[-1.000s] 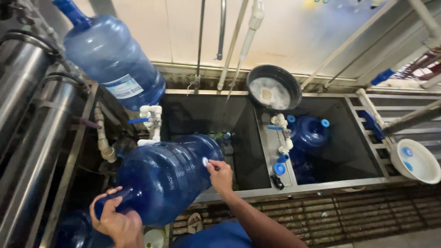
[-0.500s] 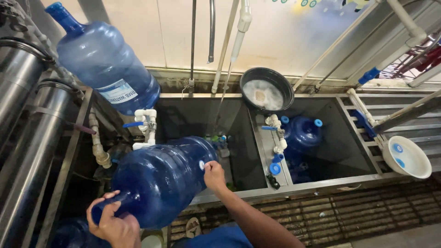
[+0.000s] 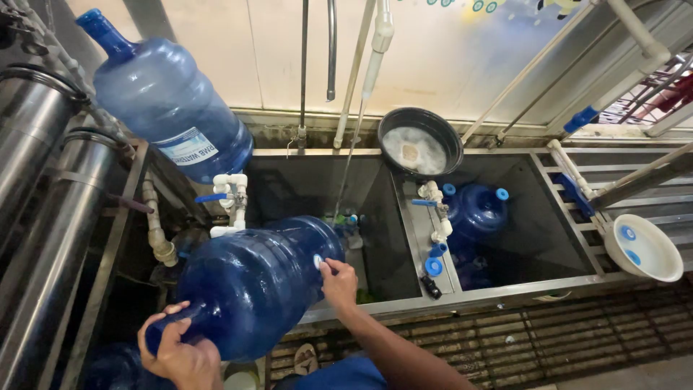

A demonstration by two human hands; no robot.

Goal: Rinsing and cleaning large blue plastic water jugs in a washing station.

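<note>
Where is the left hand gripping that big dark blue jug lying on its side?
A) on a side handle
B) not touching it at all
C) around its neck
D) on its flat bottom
C: the left hand wraps the narrow neck of the big blue jug, while the right hand touches its far end.
</note>
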